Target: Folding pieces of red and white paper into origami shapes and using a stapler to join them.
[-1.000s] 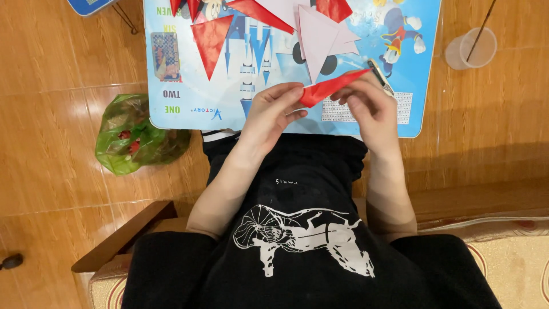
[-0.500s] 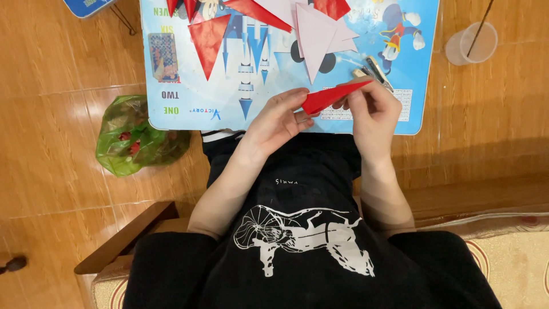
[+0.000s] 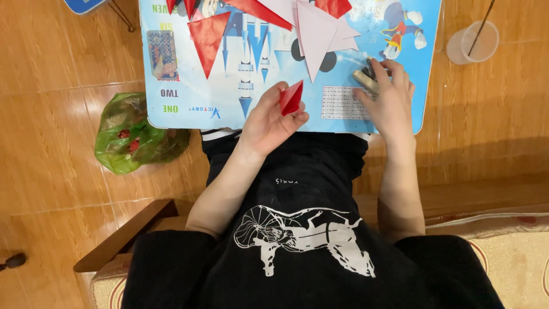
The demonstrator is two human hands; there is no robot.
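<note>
My left hand (image 3: 269, 121) holds a small folded red paper piece (image 3: 291, 97) upright just above the near edge of the blue cartoon-printed table (image 3: 183, 97). My right hand (image 3: 390, 97) rests on the table to the right, fingers closing around a small metallic stapler-like tool (image 3: 366, 77). Its grip is partly hidden by the fingers. Folded red triangles (image 3: 207, 35) and pink paper triangles (image 3: 315, 28) lie further back on the table.
A green plastic bag (image 3: 128, 140) with scraps sits on the wooden floor at the left. A clear plastic cup (image 3: 472, 43) with a stick in it stands on the floor at the right. A wooden chair arm (image 3: 123, 234) is at lower left.
Both hands held the red paper before. My right hand has let go and moved right onto the small tool on the table, while my left hand keeps the red paper.
</note>
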